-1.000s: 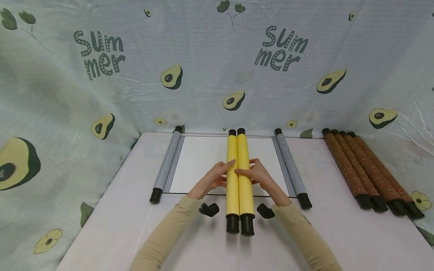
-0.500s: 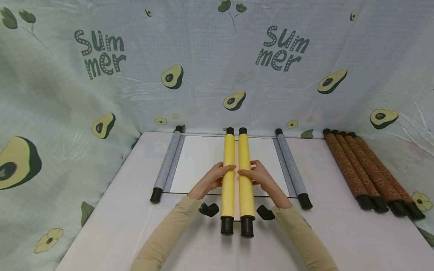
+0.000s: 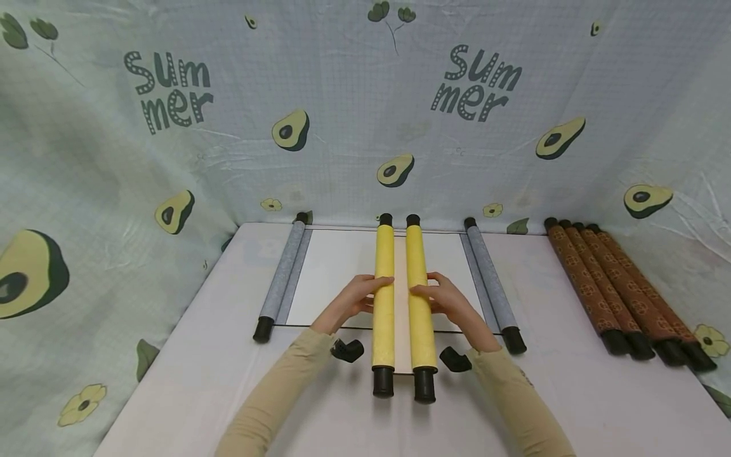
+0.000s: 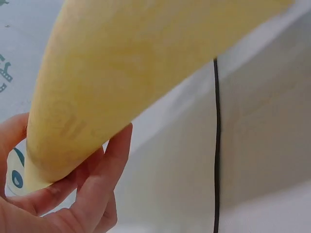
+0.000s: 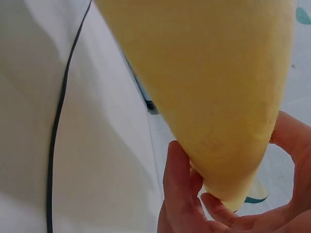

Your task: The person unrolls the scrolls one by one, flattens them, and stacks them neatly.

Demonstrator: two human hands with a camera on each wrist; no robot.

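Note:
A yellow scroll with black knobs at its ends is held up, partly unrolled, in the middle of the head view. Its left roll [image 3: 383, 324] is gripped by my left hand [image 3: 355, 297], thumb on top and fingers beneath. My right hand [image 3: 449, 298] grips the right roll [image 3: 421, 327] the same way. Between the rolls shows a narrow strip of pale paper [image 3: 402, 317]. In the left wrist view, the fingers [image 4: 119, 150] curl under the yellow roll [image 4: 107, 82]. The right wrist view shows the fingers [image 5: 177, 179] likewise round its roll [image 5: 209, 87].
Beneath the yellow scroll, a grey scroll lies spread on the table [image 3: 188, 381], its white sheet [image 3: 337, 266] between two grey rolls. Several brown patterned scrolls [image 3: 617, 292] lie side by side at the right. An avocado-print cloth [image 3: 342, 76] hangs behind.
The two yellow rolls, side by side at first, have moved apart, the left one leftward and the right one rightward. A strip of pale paper has opened between them. Both hands kept their grip.

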